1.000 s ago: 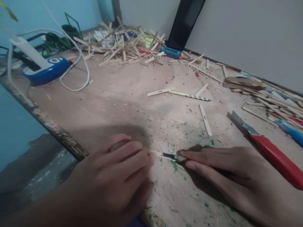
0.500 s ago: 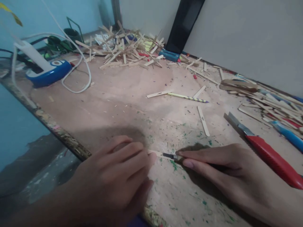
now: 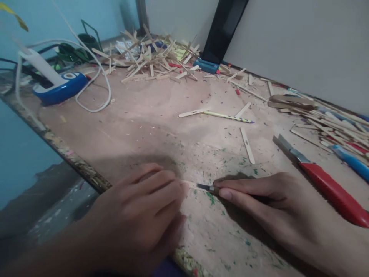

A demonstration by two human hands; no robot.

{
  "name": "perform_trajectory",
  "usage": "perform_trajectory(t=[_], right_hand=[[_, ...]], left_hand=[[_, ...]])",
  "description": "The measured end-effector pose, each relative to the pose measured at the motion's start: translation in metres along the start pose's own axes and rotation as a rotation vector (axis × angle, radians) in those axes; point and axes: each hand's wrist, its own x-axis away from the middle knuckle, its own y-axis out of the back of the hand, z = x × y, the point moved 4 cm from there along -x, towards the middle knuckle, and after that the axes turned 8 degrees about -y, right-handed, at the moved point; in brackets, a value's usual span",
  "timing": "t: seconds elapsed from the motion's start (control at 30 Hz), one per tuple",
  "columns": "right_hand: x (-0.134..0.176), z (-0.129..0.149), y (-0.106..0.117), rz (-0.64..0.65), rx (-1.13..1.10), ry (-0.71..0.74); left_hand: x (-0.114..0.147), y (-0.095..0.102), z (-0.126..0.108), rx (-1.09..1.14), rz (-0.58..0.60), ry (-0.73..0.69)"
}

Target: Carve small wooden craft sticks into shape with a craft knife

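Observation:
My left hand (image 3: 152,207) is closed on a wooden craft stick (image 3: 190,185), pressing it flat on the table near the front edge. Only the stick's right part shows past the fingers. Between thumb and fingertips, my right hand (image 3: 259,204) pinches a small carving knife (image 3: 204,187). The dark, narrow blade lies over the right end of the stick, its tip pointing left. Most of the knife's handle is hidden in the hand. Behind the right hand lies a red-handled utility knife (image 3: 331,188), its blade toward the back.
A slotted craft stick (image 3: 247,146) and a yellow patterned pencil (image 3: 227,116) lie mid-table. Behind them is a heap of crossed sticks (image 3: 155,61). More sticks (image 3: 331,119) pile up at right. A blue and white lamp base (image 3: 59,90) with a looped cable stands at left.
The carving knife's blade has shifted slightly left along the stick, the right hand moving with it. The left hand stays in nearly the same place.

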Motion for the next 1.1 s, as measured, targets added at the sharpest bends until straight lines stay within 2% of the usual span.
perform_trajectory(t=[0.13,0.33,0.73,0.87,1.1], right_hand=[[0.0005,-0.0016,0.0027,-0.038,0.006,0.039],[-0.0011,-0.0009,0.004,-0.049,0.013,0.047],[-0.0002,0.002,0.003,0.005,0.014,0.034],[-0.0015,0.0019,0.0008,0.026,0.014,0.031],[-0.0025,0.0054,0.001,0.027,0.024,0.069]], left_hand=[[0.0024,0.0005,0.0029,0.015,-0.034,0.015],[-0.003,-0.0001,0.0025,0.005,-0.009,0.005],[-0.0002,-0.0046,0.0018,0.009,-0.024,-0.011],[0.0013,-0.0034,0.0008,-0.001,0.006,-0.002],[0.0036,0.0012,0.0007,-0.015,-0.021,-0.008]])
